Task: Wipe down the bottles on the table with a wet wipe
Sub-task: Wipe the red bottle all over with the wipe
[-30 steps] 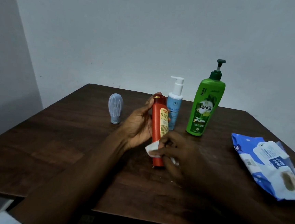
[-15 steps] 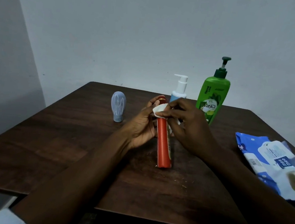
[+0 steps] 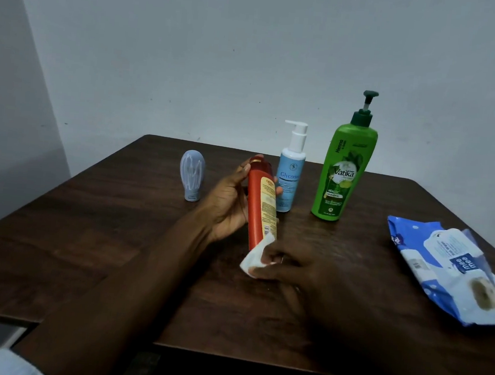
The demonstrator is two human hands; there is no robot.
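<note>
Here, left hand (image 3: 227, 205) gripping orange bottle (image 3: 260, 209) near-upright, top leaning left, right hand (image 3: 301, 271) pinching wet wipe (image 3: 254, 260) at its base.

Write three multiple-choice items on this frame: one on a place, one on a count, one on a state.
1. Where does the wipes pack lie?
A. on the right side of the table
B. on the floor
C. on a shelf
2. How many bottles have a pump top?
A. one
B. two
C. four
3. How is the red bottle?
A. standing alone
B. lying flat
C. held tilted in the left hand
Answers: 1 A, it lies near the right edge; 2 B, the blue bottle and green bottle carry pumps; 3 C, the left hand grips it while the right hand holds the wet wipe at its lower end.
</note>
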